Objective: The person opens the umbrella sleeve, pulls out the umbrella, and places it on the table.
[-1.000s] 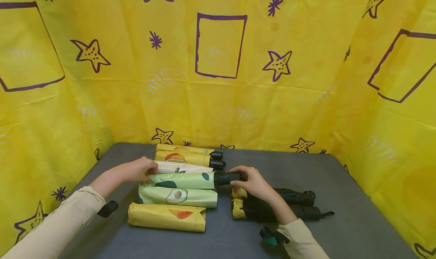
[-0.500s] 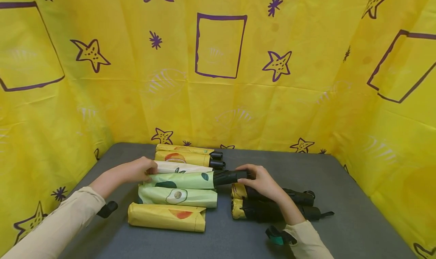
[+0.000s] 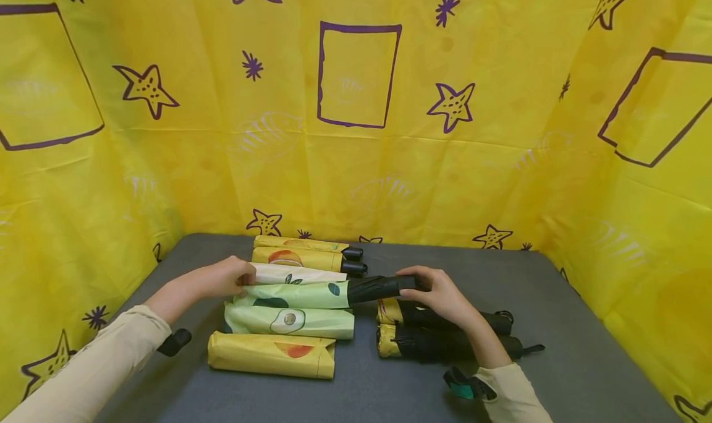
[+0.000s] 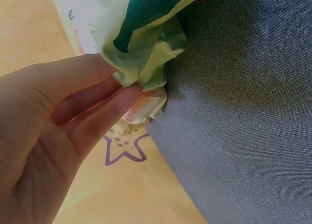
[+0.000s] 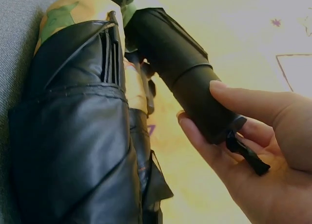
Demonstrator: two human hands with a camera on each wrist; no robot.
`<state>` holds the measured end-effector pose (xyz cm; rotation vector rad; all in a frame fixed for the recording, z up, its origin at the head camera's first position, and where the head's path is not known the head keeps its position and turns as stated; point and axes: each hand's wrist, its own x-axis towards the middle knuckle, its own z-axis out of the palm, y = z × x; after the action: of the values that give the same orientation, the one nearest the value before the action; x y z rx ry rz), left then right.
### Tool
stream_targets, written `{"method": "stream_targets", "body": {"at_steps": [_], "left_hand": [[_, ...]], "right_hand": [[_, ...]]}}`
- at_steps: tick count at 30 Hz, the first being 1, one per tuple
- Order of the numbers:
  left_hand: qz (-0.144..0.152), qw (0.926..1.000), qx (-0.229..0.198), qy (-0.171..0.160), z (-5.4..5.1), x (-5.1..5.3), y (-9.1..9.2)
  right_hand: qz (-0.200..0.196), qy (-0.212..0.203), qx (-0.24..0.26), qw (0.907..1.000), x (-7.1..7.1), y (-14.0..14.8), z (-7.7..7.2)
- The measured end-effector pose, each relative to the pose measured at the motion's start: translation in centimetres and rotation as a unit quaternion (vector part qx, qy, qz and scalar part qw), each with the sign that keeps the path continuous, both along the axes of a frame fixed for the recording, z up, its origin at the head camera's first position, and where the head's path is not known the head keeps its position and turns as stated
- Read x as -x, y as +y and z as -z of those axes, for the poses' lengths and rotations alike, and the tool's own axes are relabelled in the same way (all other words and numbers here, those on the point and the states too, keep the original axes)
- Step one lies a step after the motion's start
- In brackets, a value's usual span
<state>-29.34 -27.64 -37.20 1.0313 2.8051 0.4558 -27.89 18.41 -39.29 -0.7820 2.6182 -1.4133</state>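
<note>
Grey table (image 3: pixel 389 383) is carrying the whole spread. Two folded black umbrellas with yellow ends, a front one (image 3: pixel 419 342) and a rear one (image 3: pixel 481 321), are lying near the right hand; a low pull could be nudging or snagging them, I judge. Another folded black umbrella (image 3: pixel 371 289) is sitting partly inside a pale-green avocado-print sleeve (image 3: pixel 308 295), handle end pointing right. A crooked pull could be bunching cloth at the mouth and jamming it. Right hand (image 3: pixel 442 294) is gripping that handle, fingers and thumb curled round it — a smooth surface, probably, so fingers could be sliding off. Left hand (image 3: pixel 219 277) is pinching gathered cloth at the sleeve's left end, fingers narrow. Thin hold: if it is slipping, the sleeve could be trailing along with the umbrella. Small black strap (image 5: pixel 247 153) is showing beside the right palm, perhaps catching fingers on release.

Against half a second ago: the table's other items are lying as they were. More black canopy is showing past the sleeve's mouth. Right hand is drawing farther right, handle with it — left hand is keeping its pinch in about the same spot.
</note>
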Motion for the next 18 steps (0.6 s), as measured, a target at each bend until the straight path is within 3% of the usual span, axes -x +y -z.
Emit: {"method": "stream_targets", "body": {"at_steps": [18], "left_hand": [[-0.007,0.9999,0.009,-0.002,0.1,-0.1,0.1]], "right_hand": [[0.028,-0.013,0.018,0.9994,-0.2,1.9,-0.3]]}}
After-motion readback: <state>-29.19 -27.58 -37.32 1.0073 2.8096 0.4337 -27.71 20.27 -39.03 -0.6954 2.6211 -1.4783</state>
